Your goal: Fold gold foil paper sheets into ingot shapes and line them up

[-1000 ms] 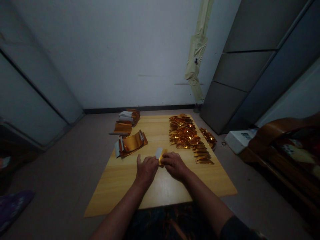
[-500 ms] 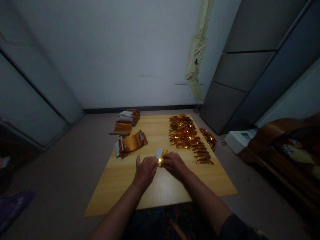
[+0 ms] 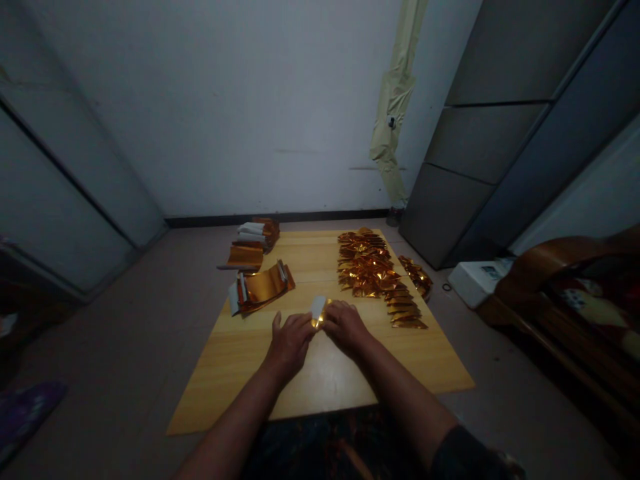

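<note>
Gold foil [image 3: 317,323] seems pinched between palm-down left hand [image 3: 290,347] and right hand [image 3: 345,327].

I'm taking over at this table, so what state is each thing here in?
Left hand: fingers spread, tips at the foil piece.
Right hand: fingers lying over the foil piece.
Gold foil piece: on the table, white strip sticking out.
Folded gold foil pieces: heaped loosely.
Gold foil row: pieces overlapping in a line.
Gold foil strips: stacked, curved, white ends showing.
</note>
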Demonstrator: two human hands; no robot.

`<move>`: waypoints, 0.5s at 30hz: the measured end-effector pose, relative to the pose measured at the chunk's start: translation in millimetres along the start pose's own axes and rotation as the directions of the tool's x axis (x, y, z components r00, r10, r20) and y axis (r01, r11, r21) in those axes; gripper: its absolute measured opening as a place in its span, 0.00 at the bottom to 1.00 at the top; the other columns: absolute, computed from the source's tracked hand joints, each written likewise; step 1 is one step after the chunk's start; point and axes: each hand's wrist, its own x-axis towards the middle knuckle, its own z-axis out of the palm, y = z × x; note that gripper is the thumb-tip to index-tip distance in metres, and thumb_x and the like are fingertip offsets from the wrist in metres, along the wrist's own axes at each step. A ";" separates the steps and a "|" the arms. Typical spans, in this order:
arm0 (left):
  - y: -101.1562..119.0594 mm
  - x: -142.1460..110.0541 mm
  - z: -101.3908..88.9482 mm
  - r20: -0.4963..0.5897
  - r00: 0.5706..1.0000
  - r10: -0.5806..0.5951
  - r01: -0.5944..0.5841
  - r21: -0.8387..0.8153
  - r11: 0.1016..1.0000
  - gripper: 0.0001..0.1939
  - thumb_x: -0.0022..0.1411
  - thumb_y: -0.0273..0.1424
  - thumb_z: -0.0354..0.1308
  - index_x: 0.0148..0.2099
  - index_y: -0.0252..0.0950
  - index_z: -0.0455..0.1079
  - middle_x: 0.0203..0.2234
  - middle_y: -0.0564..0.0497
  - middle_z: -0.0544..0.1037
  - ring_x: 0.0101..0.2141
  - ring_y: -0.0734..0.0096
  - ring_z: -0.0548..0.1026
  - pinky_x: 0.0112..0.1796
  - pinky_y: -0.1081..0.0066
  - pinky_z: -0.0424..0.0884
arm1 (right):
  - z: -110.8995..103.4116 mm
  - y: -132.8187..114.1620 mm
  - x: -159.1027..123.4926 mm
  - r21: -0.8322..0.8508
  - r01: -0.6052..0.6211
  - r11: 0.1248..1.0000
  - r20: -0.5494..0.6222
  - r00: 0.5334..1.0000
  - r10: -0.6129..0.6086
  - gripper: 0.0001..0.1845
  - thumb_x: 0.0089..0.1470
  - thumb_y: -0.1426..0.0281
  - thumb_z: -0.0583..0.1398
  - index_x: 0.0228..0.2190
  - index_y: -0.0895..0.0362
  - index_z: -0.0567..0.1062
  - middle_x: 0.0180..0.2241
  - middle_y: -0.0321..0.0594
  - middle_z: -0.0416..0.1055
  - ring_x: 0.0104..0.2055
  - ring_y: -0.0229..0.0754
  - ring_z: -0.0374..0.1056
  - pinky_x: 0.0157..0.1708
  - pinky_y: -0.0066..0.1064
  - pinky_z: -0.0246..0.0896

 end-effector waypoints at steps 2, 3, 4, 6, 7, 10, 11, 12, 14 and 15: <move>0.1 -0.1 -0.1 0.006 1.000 -0.016 0.016 -0.006 1.000 0.17 0.64 0.24 0.49 0.49 0.48 0.71 0.54 0.49 0.74 0.54 0.61 0.69 0.58 0.37 0.47 | 1.5 -2.6 1.9 -0.008 -0.051 0.999 -0.004 0.999 0.051 0.05 0.57 0.69 0.59 0.31 0.56 0.74 0.37 0.37 0.70 0.39 0.39 0.60 0.36 0.30 0.43; 0.3 -0.1 -0.4 0.013 1.000 -0.022 0.022 -0.012 1.000 0.17 0.64 0.24 0.49 0.49 0.48 0.71 0.54 0.49 0.74 0.54 0.61 0.69 0.58 0.37 0.47 | 2.3 -3.6 2.7 -0.015 -0.071 0.997 -0.008 0.997 0.071 0.05 0.57 0.69 0.59 0.30 0.56 0.73 0.36 0.37 0.69 0.39 0.39 0.60 0.35 0.30 0.43; 0.4 -0.1 -0.8 0.020 0.999 -0.027 0.027 -0.019 0.999 0.17 0.64 0.25 0.49 0.49 0.48 0.71 0.54 0.49 0.74 0.55 0.61 0.68 0.57 0.37 0.47 | 3.1 -4.6 3.2 -0.023 -0.087 0.996 -0.012 0.996 0.087 0.05 0.56 0.70 0.58 0.30 0.57 0.73 0.36 0.37 0.69 0.39 0.39 0.60 0.35 0.30 0.42; 0.8 -0.5 -1.6 0.033 0.999 -0.031 0.031 -0.029 0.999 0.16 0.65 0.25 0.48 0.49 0.48 0.70 0.55 0.49 0.73 0.55 0.60 0.68 0.57 0.37 0.47 | 4.3 -6.3 3.9 -0.036 -0.111 0.993 -0.019 0.994 0.111 0.04 0.56 0.72 0.57 0.29 0.57 0.72 0.36 0.37 0.69 0.39 0.40 0.60 0.35 0.31 0.42; 1.0 -0.8 -2.0 0.040 0.999 -0.030 0.032 -0.030 0.999 0.16 0.66 0.26 0.47 0.49 0.48 0.70 0.55 0.49 0.73 0.56 0.60 0.68 0.57 0.36 0.47 | 4.5 -7.0 4.0 -0.040 -0.118 0.992 -0.018 0.993 0.117 0.05 0.56 0.72 0.57 0.30 0.57 0.72 0.36 0.38 0.69 0.39 0.40 0.60 0.35 0.31 0.42; 0.8 -2.6 -2.1 0.058 0.998 -0.021 0.022 -0.016 1.000 0.17 0.66 0.25 0.47 0.51 0.47 0.69 0.56 0.49 0.72 0.57 0.59 0.67 0.58 0.35 0.44 | 3.2 -9.5 3.7 -0.053 -0.124 0.991 -0.004 0.992 0.124 0.05 0.57 0.72 0.56 0.31 0.56 0.72 0.37 0.38 0.69 0.40 0.40 0.60 0.36 0.31 0.42; 0.5 -3.3 -1.8 0.064 0.998 -0.016 0.017 -0.011 1.000 0.17 0.66 0.25 0.47 0.51 0.47 0.69 0.57 0.48 0.72 0.57 0.59 0.66 0.58 0.35 0.44 | 2.4 -10.4 3.4 -0.059 -0.122 0.991 -0.003 0.992 0.122 0.06 0.58 0.71 0.55 0.31 0.56 0.72 0.38 0.38 0.69 0.40 0.40 0.60 0.36 0.31 0.42; 0.1 -4.2 -1.5 0.069 0.998 -0.012 0.013 -0.007 1.000 0.17 0.66 0.24 0.46 0.52 0.47 0.68 0.57 0.48 0.71 0.58 0.59 0.66 0.58 0.35 0.43 | 1.5 -11.4 3.0 -0.063 -0.116 0.991 -0.002 0.993 0.116 0.06 0.58 0.71 0.55 0.32 0.56 0.72 0.38 0.39 0.69 0.41 0.40 0.60 0.36 0.31 0.43; -0.7 -5.7 -0.9 0.080 0.997 -0.006 0.006 -0.002 1.000 0.18 0.66 0.24 0.46 0.53 0.47 0.67 0.58 0.49 0.70 0.59 0.59 0.65 0.59 0.35 0.43 | 0.1 -13.3 2.3 -0.072 -0.104 0.992 -0.003 0.995 0.104 0.06 0.60 0.70 0.54 0.33 0.56 0.71 0.39 0.39 0.69 0.41 0.41 0.60 0.37 0.31 0.43; -1.0 -6.3 -0.7 0.084 0.996 -0.004 0.004 0.000 1.000 0.18 0.66 0.24 0.45 0.53 0.47 0.67 0.59 0.49 0.70 0.59 0.60 0.65 0.59 0.35 0.43 | -0.3 -14.2 2.1 -0.078 -0.100 0.992 0.000 0.995 0.100 0.07 0.60 0.70 0.54 0.34 0.56 0.71 0.40 0.39 0.69 0.41 0.41 0.60 0.37 0.31 0.43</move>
